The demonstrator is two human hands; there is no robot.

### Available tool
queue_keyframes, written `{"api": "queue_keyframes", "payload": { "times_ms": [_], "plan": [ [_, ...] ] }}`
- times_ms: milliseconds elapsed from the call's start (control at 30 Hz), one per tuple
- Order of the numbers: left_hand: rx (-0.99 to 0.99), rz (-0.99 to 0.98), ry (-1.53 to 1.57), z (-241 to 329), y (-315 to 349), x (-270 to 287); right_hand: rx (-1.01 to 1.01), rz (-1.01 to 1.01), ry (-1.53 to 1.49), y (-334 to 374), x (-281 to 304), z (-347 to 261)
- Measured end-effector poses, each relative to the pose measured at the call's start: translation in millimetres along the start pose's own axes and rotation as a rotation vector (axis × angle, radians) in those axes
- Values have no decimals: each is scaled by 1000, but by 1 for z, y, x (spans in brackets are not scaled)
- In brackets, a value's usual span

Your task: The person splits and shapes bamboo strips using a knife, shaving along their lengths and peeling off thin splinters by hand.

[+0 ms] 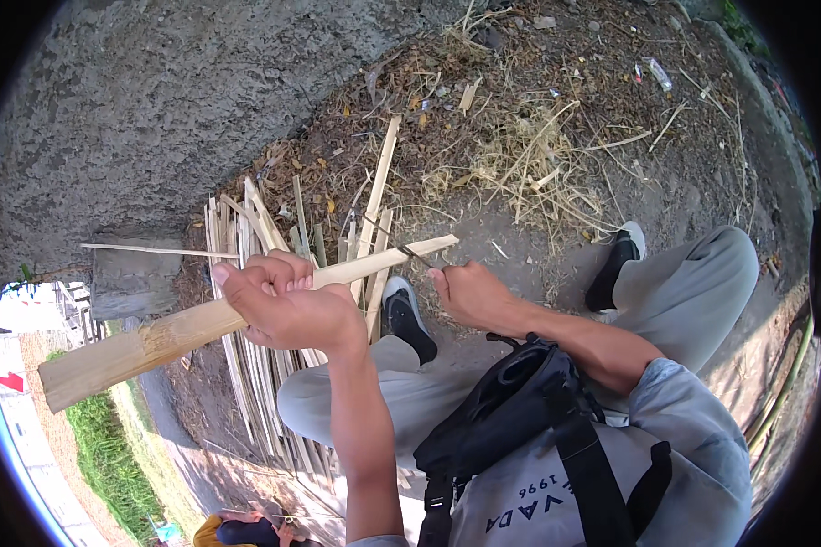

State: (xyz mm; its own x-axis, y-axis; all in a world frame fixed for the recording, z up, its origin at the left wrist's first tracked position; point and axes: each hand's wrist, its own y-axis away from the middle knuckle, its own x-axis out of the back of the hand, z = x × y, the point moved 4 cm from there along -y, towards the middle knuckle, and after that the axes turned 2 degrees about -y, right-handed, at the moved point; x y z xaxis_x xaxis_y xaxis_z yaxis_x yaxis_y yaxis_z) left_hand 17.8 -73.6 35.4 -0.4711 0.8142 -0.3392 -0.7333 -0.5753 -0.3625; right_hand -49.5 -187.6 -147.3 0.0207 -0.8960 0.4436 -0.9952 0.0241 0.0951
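My left hand (296,305) is closed around a pale split-bamboo slat (182,330). The slat slants from a broad end at the lower left to a narrow tip at the right. My right hand (474,296) grips a thin dark-bladed knife (414,256), whose blade crosses the slat near that tip. The handle is mostly hidden inside my fingers. A thin strip (146,249) extends left from near my left hand; whether I hold it I cannot tell. Beneath my left arm lies a pile of long bamboo strips (242,365).
Shavings (529,169) litter the dirt beyond my feet. A rough grey concrete slab (182,100) rises at the far left, with a grey block (137,278) beside it. A black bag (511,387) hangs across my front. Another person (237,531) is at the lower left.
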Motion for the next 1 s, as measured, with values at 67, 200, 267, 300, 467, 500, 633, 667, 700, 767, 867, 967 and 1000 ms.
{"api": "queue_keyframes", "payload": {
  "times_ms": [67, 200, 267, 300, 467, 500, 633, 667, 700, 767, 867, 967, 1000],
  "plan": [
    [-52, 38, -24, 4, -4, 4, -1, -48, 9, 3, -2, -9],
    [-16, -8, 44, 6, -5, 2, 60, 47, -78, 6, -2, -26],
    [-22, -25, 39, 2, -4, 14, 47, 72, -84, 2, -7, -12],
    [-30, -36, 34, 1, -5, 18, 51, 78, -83, 0, -3, -14],
    [-42, -121, 88, 5, 3, 22, 168, 37, -58, 24, 1, -51],
    [-41, -79, 102, 7, 3, 23, 170, 36, -59, 23, -6, -45],
    [-77, 23, 12, 2, 4, 29, 38, 49, 24, 13, -6, -23],
    [-80, 23, 17, 1, 3, 28, 20, 11, 8, 15, -3, -31],
    [-80, 0, 40, 3, 6, 30, 14, 5, 8, 20, -2, -39],
    [-74, -19, 57, 9, 11, 29, 129, 79, 4, 28, -1, -57],
    [-32, 49, 29, 13, 14, 21, 25, 40, 18, 20, -23, 9],
    [-73, 53, 27, 5, 8, 31, -62, 40, 114, 12, -24, 12],
    [-79, 72, 30, 8, 7, 29, 6, 38, 36, 20, -9, -19]
  ]
}}
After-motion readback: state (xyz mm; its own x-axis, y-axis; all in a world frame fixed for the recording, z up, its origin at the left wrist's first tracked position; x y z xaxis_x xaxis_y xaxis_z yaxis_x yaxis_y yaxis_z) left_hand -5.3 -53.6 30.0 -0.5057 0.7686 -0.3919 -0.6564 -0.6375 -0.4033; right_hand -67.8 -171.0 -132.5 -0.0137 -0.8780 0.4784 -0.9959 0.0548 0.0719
